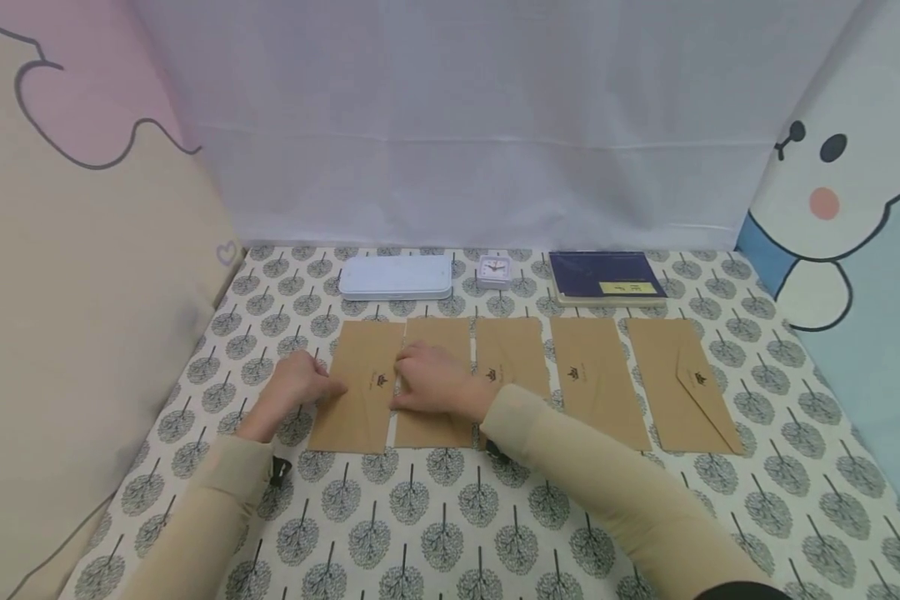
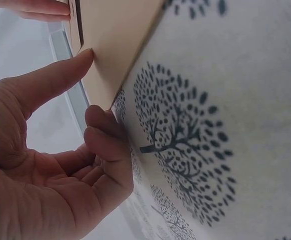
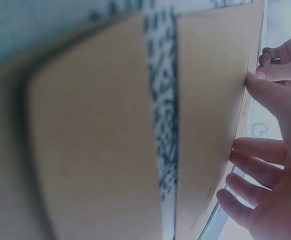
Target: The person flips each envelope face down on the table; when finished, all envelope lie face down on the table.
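Note:
Several brown paper envelopes with a small dark crown print lie in a row on the patterned cloth. My left hand (image 1: 297,385) is at the left edge of the leftmost envelope (image 1: 360,417); in the left wrist view its thumb touches the paper while the other fingers curl beside the edge, a gap between them. The right hand (image 1: 438,379) lies over the second envelope (image 1: 437,432), its thumb and fingertips spread along the leftmost envelope's right edge. In the right wrist view its fingers (image 3: 258,150) are loosely extended. It hides part of the second envelope.
Further right lie a third envelope (image 1: 513,342), a fourth envelope (image 1: 596,392) and the rightmost envelope (image 1: 667,358), whose flap shows. Behind the row are a pale blue flat case (image 1: 396,277), a small lilac clock (image 1: 493,272) and a dark blue book (image 1: 603,275). Curtains surround the table.

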Available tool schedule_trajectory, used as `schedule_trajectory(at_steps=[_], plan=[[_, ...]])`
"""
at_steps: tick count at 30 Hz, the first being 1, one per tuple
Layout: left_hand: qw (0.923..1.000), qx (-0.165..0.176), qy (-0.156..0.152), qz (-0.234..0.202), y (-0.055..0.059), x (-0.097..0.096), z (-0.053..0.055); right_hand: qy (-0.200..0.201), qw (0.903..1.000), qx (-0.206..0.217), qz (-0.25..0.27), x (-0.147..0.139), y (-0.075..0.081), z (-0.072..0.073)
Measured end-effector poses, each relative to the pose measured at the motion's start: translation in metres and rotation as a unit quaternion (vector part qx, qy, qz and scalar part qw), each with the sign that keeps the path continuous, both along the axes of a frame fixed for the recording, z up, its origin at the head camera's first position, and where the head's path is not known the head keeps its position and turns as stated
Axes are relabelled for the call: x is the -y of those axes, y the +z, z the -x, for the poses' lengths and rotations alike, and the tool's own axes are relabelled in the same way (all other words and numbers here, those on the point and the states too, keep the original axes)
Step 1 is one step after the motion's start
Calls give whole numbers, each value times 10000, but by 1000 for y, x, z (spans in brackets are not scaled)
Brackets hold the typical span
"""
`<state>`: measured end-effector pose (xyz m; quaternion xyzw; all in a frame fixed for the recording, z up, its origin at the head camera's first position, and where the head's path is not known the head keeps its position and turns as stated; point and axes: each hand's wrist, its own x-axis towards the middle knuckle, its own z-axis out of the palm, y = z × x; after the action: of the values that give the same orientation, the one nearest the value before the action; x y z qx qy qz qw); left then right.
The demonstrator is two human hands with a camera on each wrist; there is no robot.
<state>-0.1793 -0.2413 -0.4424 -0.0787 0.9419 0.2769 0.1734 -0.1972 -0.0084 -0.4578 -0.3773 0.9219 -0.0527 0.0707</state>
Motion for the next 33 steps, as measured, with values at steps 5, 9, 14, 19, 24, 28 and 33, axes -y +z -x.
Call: schedule_trajectory(at_steps=[5,9,14,19,24,28,33], plan=[[10000,7,52,-18,2,-1,0,-3,10000,19,12,0,1,-1],[9999,54,87,-115,0,1,-1,6,10000,59,15,0,1,-1],[9998,-72,-17,-182,-3,5,-1,2,9999,92,49,1,1,-1],[9991,-50,35,-415,-5,10,-3,-40,9999,113,78,2,1,-2],[9983,-119,26,-566,-2,14,-4,-64,9999,107,108,1,1,-3],[9958,-116,60,-903,3,16,-4,-103,9997,131,172,1,2,-2],[9886,-48,100,-1502,8,19,-5,-123,9996,131,226,1,1,0]])
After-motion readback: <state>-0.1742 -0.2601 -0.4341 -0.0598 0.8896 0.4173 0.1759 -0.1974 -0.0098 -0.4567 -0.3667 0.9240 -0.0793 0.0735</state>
